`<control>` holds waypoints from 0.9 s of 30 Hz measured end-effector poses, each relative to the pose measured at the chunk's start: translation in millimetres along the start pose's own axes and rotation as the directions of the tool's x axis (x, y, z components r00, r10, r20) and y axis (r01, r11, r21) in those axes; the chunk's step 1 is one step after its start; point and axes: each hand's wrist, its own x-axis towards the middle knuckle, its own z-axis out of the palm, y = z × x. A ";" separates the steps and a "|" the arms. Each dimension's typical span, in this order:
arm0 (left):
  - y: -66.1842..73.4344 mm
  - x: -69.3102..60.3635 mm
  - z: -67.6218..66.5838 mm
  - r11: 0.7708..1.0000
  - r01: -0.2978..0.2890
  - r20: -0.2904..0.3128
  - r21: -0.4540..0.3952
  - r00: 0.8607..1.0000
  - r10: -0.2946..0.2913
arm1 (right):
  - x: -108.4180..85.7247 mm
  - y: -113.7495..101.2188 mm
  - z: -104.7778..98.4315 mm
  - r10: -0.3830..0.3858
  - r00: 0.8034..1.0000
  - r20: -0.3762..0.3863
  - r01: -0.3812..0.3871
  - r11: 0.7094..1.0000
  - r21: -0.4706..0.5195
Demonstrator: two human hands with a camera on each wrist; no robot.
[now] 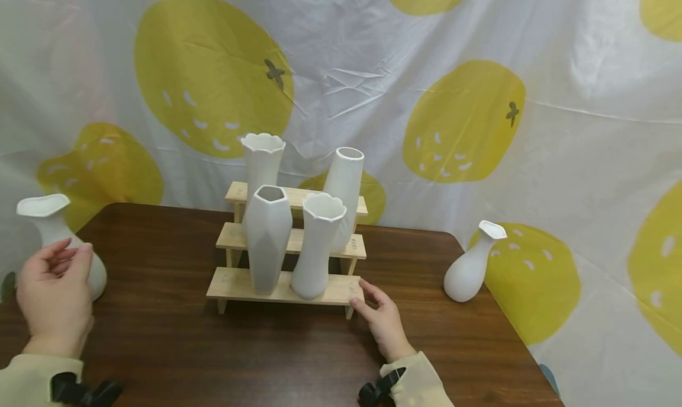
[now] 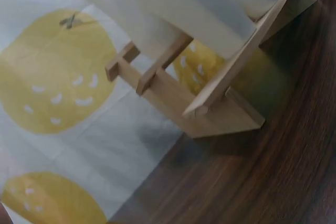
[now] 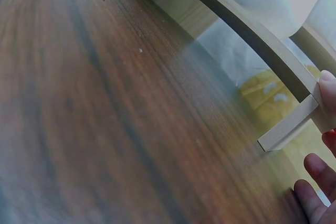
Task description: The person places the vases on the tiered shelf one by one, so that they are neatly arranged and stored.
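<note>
A three-tier wooden stand (image 1: 234,284) bears several white vases. The faceted vase (image 1: 270,235) and a scalloped-rim vase (image 1: 318,247) stand on its lowest board. Behind them are another scalloped-rim vase (image 1: 263,164) and a smooth tapered vase (image 1: 346,188). My right hand (image 1: 385,321) pinches the right end of the lowest board, its thumb (image 3: 328,90) against the wood. At the left, my left hand (image 1: 55,297) is in front of a round-bodied vase (image 1: 97,273), fingers loosely bent; whether they touch it is hard to tell. The left wrist view shows the stand (image 2: 226,87) from its side.
Another narrow-necked white vase (image 1: 466,273) leans near the right edge of the dark wooden table (image 1: 277,353). A white curtain (image 1: 341,93) with yellow fruit prints hangs directly behind the table.
</note>
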 end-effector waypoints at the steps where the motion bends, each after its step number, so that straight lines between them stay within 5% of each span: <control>1: -2.3 1.6 -1.5 1.000 0.010 -0.036 -0.012 0.999 -0.010 | 0.1 0.3 -0.1 0.000 1.000 0.000 0.000 1.000 0.002; 5: -10.0 7.4 -7.5 0.991 0.090 -0.127 -0.097 0.987 -0.102 | 0.1 0.8 0.0 -0.004 1.000 0.003 0.004 1.000 0.007; 10: -15.2 14.3 -13.0 0.946 0.208 -0.133 -0.249 0.960 -0.246 | 0.3 1.4 0.2 -0.009 1.000 0.006 0.009 1.000 0.017; 13: -18.3 17.6 -15.5 0.929 0.261 -0.121 -0.262 0.946 -0.300 | 0.7 1.6 0.2 -0.010 1.000 0.008 0.010 1.000 0.016; 21: -26.7 25.5 -19.2 0.911 0.325 -0.088 -0.255 0.930 -0.356 | -0.1 0.5 -0.8 -0.009 1.000 0.010 0.009 1.000 0.009; 27: -35.2 31.4 -19.9 0.921 0.332 -0.035 -0.203 0.938 -0.345 | -1.1 -2.1 -0.3 -0.009 1.000 0.008 0.009 1.000 -0.003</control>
